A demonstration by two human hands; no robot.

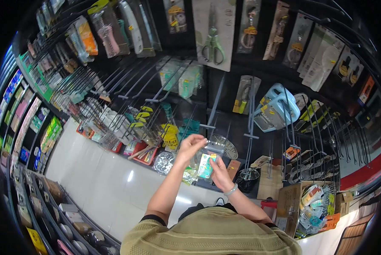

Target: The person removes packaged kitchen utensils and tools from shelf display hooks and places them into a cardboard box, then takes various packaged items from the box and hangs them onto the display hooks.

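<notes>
Both hands are in front of my chest on one clear plastic packet (206,165), which has a white and teal printed card with a yellow patch inside. My left hand (192,148) is closed in a pinch at the packet's upper edge. Lower down, my right hand (221,174) grips the packet's side, its thumb near the card. What else the packet contains cannot be made out. Just behind it shows a round perforated metal skimmer (226,146). Similar teal-carded packets (190,80) hang on hooks above my hands.
Long metal display hooks (251,136) stick out toward me from the dark wall. Blue-handled graters (277,108) hang at right, green-handled scissors (213,49) above. A cardboard box (290,208) of packaged goods stands lower right. Shelves (42,208) line the left, beside pale floor (88,165).
</notes>
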